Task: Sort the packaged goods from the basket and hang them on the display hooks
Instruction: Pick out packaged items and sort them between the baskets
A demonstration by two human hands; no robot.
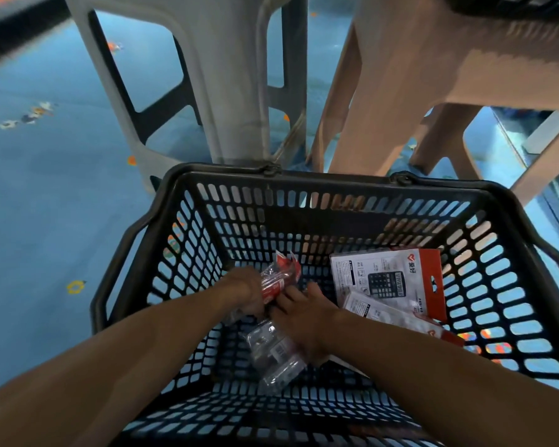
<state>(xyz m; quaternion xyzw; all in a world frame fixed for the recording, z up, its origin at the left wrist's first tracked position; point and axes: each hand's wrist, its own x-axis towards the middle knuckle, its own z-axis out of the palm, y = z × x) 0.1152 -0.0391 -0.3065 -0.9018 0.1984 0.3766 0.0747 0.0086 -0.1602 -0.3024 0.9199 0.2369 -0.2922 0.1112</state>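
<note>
A black plastic basket (336, 201) stands on the blue floor below me, and both my arms reach into it. My left hand (244, 290) grips a bunch of small red-and-clear packets (279, 277) near the basket's middle. My right hand (299, 312) lies beside it, its fingers touching the same packets. A clear blister pack (273, 356) lies on the basket floor under my right wrist. A boxed calculator (389, 282) in white and red card leans at the right side, with another white-and-red pack (397, 316) in front of it.
A grey plastic stool (207, 75) and a beige plastic stool (417, 75) stand right behind the basket. Blue floor with small coloured marks spreads to the left. A glass or metal edge (530, 146) runs along the far right.
</note>
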